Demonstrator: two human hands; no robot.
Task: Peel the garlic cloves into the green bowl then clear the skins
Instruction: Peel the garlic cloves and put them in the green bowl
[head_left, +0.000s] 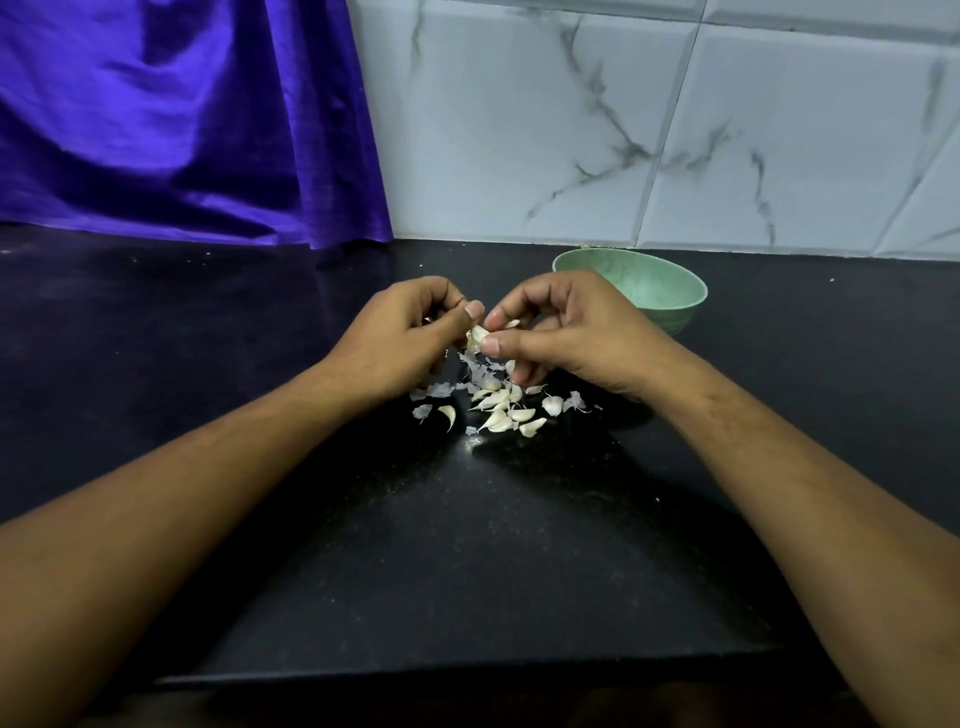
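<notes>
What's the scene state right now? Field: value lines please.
counter: black, speckled
left hand: pinches garlic clove
right hand: pinches the same clove from the other side
green bowl: on the counter behind the right hand; no cloves in the visible part
pile: cloves and loose skins on the counter, under the hands
background: purple cloth left, marbled tile wall right

The bowl (655, 291) is pale green, the garlic cloves (501, 408) creamy white, the counter (467, 545) speckled black, the cloth (182, 119) vivid purple, the wall tiles (649, 130) white with grey veins.
</notes>
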